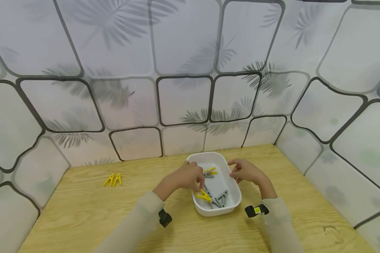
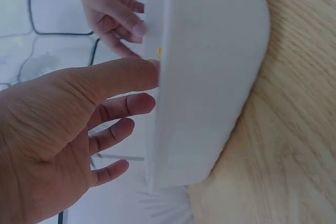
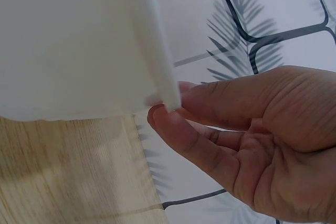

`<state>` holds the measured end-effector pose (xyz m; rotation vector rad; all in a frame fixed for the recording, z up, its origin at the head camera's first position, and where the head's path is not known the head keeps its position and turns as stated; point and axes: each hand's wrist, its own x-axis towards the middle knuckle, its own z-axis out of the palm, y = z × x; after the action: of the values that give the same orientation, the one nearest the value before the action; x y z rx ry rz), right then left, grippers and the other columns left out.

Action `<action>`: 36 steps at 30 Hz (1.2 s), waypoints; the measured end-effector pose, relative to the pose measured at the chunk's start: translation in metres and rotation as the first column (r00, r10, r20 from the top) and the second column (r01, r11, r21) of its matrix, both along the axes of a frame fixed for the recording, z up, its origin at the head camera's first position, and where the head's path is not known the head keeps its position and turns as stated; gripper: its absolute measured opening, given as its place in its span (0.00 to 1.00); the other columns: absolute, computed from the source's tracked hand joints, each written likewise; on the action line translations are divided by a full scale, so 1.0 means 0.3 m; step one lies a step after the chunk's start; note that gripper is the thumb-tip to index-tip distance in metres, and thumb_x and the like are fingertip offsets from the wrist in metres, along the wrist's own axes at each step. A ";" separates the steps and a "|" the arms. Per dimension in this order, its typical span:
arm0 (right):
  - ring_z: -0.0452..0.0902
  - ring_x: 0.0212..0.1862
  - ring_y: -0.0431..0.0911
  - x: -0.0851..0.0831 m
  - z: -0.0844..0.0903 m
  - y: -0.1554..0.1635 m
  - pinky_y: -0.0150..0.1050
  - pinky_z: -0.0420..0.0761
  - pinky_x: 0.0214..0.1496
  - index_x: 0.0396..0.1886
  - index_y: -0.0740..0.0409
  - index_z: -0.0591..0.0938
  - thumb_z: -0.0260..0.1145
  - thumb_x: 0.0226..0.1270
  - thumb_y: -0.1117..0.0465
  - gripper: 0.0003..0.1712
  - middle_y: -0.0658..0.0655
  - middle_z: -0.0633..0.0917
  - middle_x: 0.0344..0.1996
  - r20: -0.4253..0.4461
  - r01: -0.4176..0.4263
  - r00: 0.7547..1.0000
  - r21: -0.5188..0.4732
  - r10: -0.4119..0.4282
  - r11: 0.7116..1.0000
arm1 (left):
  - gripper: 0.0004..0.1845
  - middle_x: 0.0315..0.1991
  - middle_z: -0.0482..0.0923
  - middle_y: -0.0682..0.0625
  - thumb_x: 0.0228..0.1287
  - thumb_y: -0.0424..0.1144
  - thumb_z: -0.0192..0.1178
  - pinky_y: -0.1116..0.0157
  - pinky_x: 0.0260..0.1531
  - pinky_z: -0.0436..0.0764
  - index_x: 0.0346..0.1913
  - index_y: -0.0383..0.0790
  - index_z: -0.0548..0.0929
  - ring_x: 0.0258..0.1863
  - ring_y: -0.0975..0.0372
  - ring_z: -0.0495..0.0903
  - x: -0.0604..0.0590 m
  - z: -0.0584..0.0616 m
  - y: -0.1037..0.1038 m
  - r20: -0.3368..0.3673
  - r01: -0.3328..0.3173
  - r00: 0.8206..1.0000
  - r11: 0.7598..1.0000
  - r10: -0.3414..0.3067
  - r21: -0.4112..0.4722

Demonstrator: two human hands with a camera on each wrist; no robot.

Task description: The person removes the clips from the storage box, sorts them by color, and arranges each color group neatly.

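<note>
A white tub stands on the wooden table and holds several yellow clothespins and grey clothespins. My left hand reaches over the tub's left rim, fingers pointing down above the yellow pins and holding nothing. In the left wrist view the left hand has loosely straight fingers, its thumb against the tub. My right hand is at the tub's right rim. In the right wrist view the right hand pinches the rim of the tub between thumb and forefinger.
Two yellow clothespins lie side by side on the table, far left of the tub. Patterned panels wall in the table at the back and on both sides. Bare wood lies in front of the tub.
</note>
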<state>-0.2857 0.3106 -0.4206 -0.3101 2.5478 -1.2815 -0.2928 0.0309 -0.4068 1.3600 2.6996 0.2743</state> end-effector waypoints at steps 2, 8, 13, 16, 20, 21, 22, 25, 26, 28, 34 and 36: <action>0.81 0.29 0.44 0.000 0.002 0.000 0.54 0.87 0.41 0.66 0.77 0.70 0.64 0.69 0.71 0.29 0.62 0.82 0.33 0.002 -0.001 1.000 0.001 0.001 1.000 | 0.06 0.31 0.80 0.58 0.53 0.41 0.75 0.60 0.44 0.63 0.25 0.57 0.88 0.35 0.65 0.66 -0.006 0.012 -0.014 0.011 -0.009 1.000 0.999 0.009 0.040; 0.81 0.29 0.44 0.001 0.002 0.000 0.54 0.87 0.41 0.67 0.77 0.69 0.64 0.69 0.71 0.29 0.62 0.82 0.33 0.006 -0.005 1.000 -0.005 0.005 1.000 | 0.05 0.32 0.83 0.53 0.51 0.38 0.74 0.56 0.48 0.69 0.27 0.51 0.87 0.36 0.62 0.72 -0.012 0.044 -0.064 0.005 -0.046 0.999 0.971 0.046 0.237; 0.82 0.30 0.45 0.003 -0.001 -0.003 0.53 0.87 0.40 0.67 0.77 0.69 0.64 0.69 0.71 0.29 0.63 0.82 0.34 0.011 -0.009 1.000 -0.011 0.009 1.000 | 0.04 0.29 0.81 0.53 0.51 0.37 0.72 0.51 0.53 0.71 0.28 0.49 0.87 0.36 0.61 0.73 0.001 0.064 -0.112 -0.110 -0.083 0.984 0.909 0.139 0.408; 0.82 0.31 0.45 0.003 -0.002 -0.004 0.51 0.87 0.40 0.67 0.77 0.69 0.65 0.69 0.71 0.29 0.63 0.82 0.34 0.012 -0.007 1.000 -0.012 0.008 1.000 | 0.04 0.28 0.80 0.53 0.48 0.36 0.71 0.48 0.55 0.72 0.27 0.47 0.86 0.35 0.61 0.72 0.011 0.073 -0.139 -0.198 -0.084 0.958 0.864 0.206 0.496; 0.82 0.31 0.45 0.001 -0.003 -0.001 0.51 0.87 0.40 0.67 0.77 0.69 0.64 0.69 0.71 0.29 0.63 0.82 0.34 0.008 -0.005 1.000 -0.015 0.005 1.000 | 0.04 0.26 0.79 0.53 0.47 0.34 0.70 0.49 0.51 0.72 0.26 0.46 0.85 0.33 0.60 0.71 0.017 0.070 -0.173 -0.272 -0.071 0.920 0.802 0.282 0.593; 0.82 0.31 0.45 0.001 -0.003 0.000 0.51 0.87 0.40 0.67 0.77 0.69 0.64 0.69 0.71 0.29 0.62 0.82 0.34 0.007 -0.004 1.000 -0.016 0.004 1.000 | 0.05 0.26 0.79 0.53 0.47 0.34 0.71 0.49 0.50 0.72 0.26 0.46 0.85 0.33 0.60 0.71 0.017 0.066 -0.182 -0.281 -0.071 0.911 0.787 0.301 0.613; 0.82 0.30 0.45 -0.001 -0.002 -0.001 0.51 0.87 0.40 0.66 0.78 0.69 0.64 0.69 0.71 0.29 0.62 0.82 0.33 0.006 -0.005 1.000 -0.019 0.005 1.000 | 0.05 0.26 0.78 0.53 0.47 0.34 0.71 0.49 0.49 0.72 0.26 0.46 0.84 0.33 0.60 0.71 0.018 0.063 -0.193 -0.285 -0.075 0.903 0.772 0.321 0.631; 0.82 0.30 0.45 -0.003 -0.002 -0.002 0.51 0.87 0.40 0.66 0.78 0.69 0.64 0.69 0.72 0.29 0.62 0.82 0.33 0.004 -0.009 1.000 -0.023 0.009 1.000 | 0.06 0.26 0.78 0.53 0.47 0.33 0.71 0.48 0.50 0.71 0.27 0.46 0.84 0.33 0.59 0.71 0.021 0.049 -0.226 -0.276 -0.101 0.881 0.723 0.384 0.683; 0.82 0.30 0.45 -0.003 -0.002 -0.002 0.52 0.87 0.40 0.66 0.78 0.69 0.64 0.69 0.72 0.29 0.62 0.82 0.33 0.005 -0.010 1.000 -0.025 0.011 1.000 | 0.06 0.27 0.78 0.53 0.47 0.34 0.71 0.48 0.51 0.71 0.27 0.46 0.84 0.34 0.59 0.72 0.023 0.045 -0.237 -0.266 -0.117 0.873 0.706 0.408 0.699; 0.82 0.30 0.45 -0.001 -0.002 -0.002 0.52 0.87 0.40 0.66 0.79 0.68 0.64 0.69 0.72 0.29 0.63 0.82 0.33 0.009 -0.013 1.000 -0.029 0.014 0.999 | 0.05 0.28 0.78 0.52 0.47 0.34 0.71 0.45 0.52 0.70 0.27 0.45 0.84 0.35 0.57 0.73 0.029 0.038 -0.260 -0.242 -0.146 0.856 0.661 0.458 0.736; 0.82 0.31 0.47 0.011 0.002 -0.001 0.51 0.87 0.39 0.67 0.80 0.67 0.64 0.69 0.71 0.30 0.63 0.81 0.34 0.007 -0.025 1.000 -0.042 0.025 0.999 | 0.05 0.30 0.78 0.48 0.45 0.31 0.71 0.40 0.54 0.68 0.26 0.41 0.85 0.36 0.51 0.75 0.047 0.015 -0.329 -0.204 -0.187 0.764 0.513 0.612 0.838; 0.82 0.31 0.47 0.015 0.002 -0.004 0.51 0.87 0.39 0.67 0.80 0.67 0.64 0.70 0.71 0.30 0.64 0.81 0.35 0.002 -0.028 1.000 -0.035 0.028 0.999 | 0.05 0.29 0.78 0.46 0.45 0.31 0.71 0.40 0.52 0.68 0.25 0.40 0.84 0.35 0.50 0.75 0.052 0.000 -0.355 -0.205 -0.197 0.721 0.479 0.662 0.855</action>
<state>-0.2813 0.3093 -0.4200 -0.3496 2.5123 -1.3171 -0.2773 -0.0757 -0.4070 0.7894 3.5854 1.5655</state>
